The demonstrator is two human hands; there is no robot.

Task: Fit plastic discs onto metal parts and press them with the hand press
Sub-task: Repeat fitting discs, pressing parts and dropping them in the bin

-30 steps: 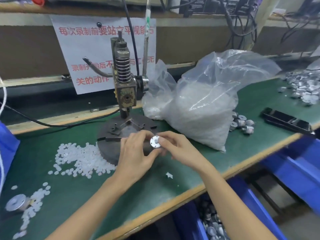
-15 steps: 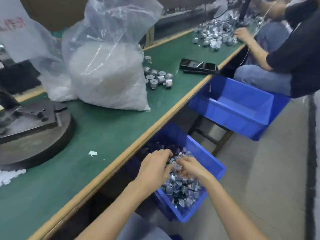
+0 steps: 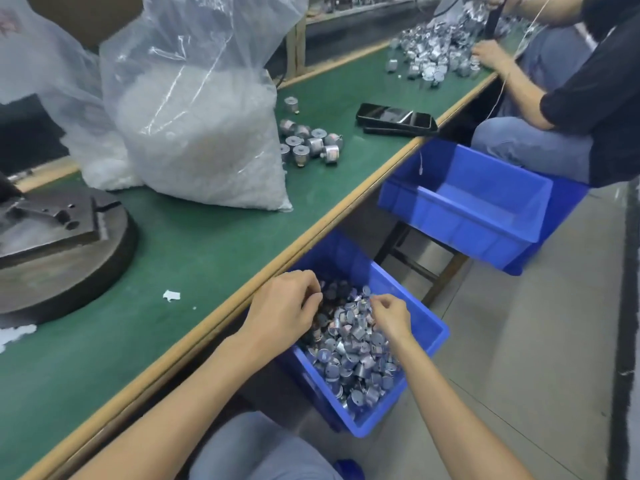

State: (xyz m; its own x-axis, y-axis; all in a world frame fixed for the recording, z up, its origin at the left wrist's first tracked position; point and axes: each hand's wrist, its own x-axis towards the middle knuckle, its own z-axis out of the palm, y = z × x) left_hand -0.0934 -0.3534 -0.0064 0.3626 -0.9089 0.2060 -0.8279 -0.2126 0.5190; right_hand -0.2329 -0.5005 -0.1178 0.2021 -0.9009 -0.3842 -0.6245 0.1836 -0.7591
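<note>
In the head view, both hands are lowered into the bin [image 3: 398,285], which sits below the table [image 3: 214,244] edge beside the person's knee, within reach of the seat. The bin is heaped with metal parts [image 3: 353,355], so it is judged that parts are being dropped in or picked out here. The left hand [image 3: 284,306] is curled over the heap with its fingertips hidden among the parts. The right hand [image 3: 389,315] has its fingers drawn together in a pinch just above them. Whether a part is actually held in either hand cannot be told.

The discs are kept in the bag [image 3: 201,133] standing on the table, and a few loose discs [image 3: 14,332] are seen at the left edge. The press base [image 3: 52,258] is set at the far left, well apart from the hands, with nothing seated on it.

A small cluster of parts [image 3: 308,142] lies just beside the bag, and a phone [image 3: 396,119] is near them. A second bin [image 3: 467,202] is propped under the table further along, and another person [image 3: 588,98] is seated beyond it. Between bin and press only the table edge has to be cleared.
</note>
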